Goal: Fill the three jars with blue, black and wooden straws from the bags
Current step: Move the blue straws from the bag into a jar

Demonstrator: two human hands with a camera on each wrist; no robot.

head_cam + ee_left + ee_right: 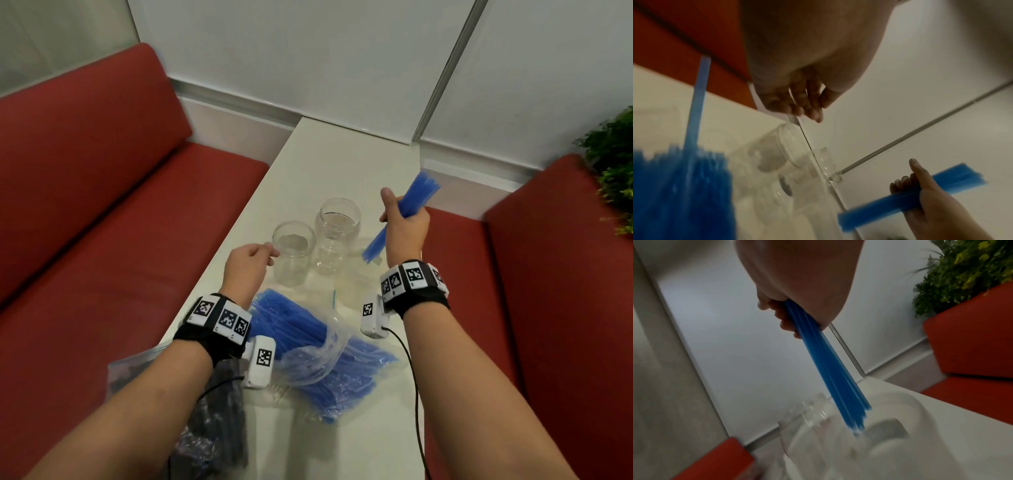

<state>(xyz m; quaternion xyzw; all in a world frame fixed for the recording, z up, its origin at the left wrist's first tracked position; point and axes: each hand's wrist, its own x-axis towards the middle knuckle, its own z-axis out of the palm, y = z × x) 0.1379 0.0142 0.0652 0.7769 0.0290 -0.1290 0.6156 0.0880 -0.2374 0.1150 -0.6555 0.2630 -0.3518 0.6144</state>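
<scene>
My right hand grips a bundle of blue straws in a fist, tilted, above the table to the right of the jars. In the right wrist view the bundle points down at a blurred clear jar. Two empty clear jars stand mid-table, a shorter left jar and a taller right jar. My left hand hovers by the left jar's rim with loosely curled fingers that hold nothing. An opened bag of blue straws lies near me, with a bag of black straws at its left.
The narrow white table runs away from me to a white wall. Red benches flank it on both sides. A green plant stands behind the right bench. One loose blue straw sticks up from the bag.
</scene>
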